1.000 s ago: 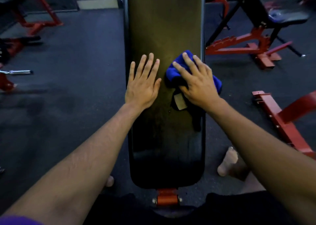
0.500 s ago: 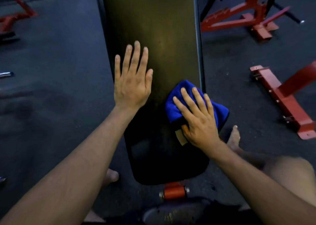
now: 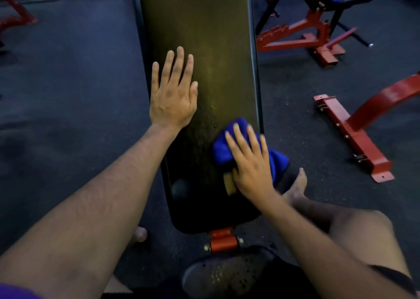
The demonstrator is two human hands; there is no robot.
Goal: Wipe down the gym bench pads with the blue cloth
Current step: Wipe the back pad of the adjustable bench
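Head view: I see my left hand lying flat, fingers straight and together, on the left side of the long black padded gym bench pad. My right hand presses the crumpled blue cloth onto the pad's right edge near its close end, fingers straight and spread, no grip closed round it. Red steel frames stand on the dark floor.
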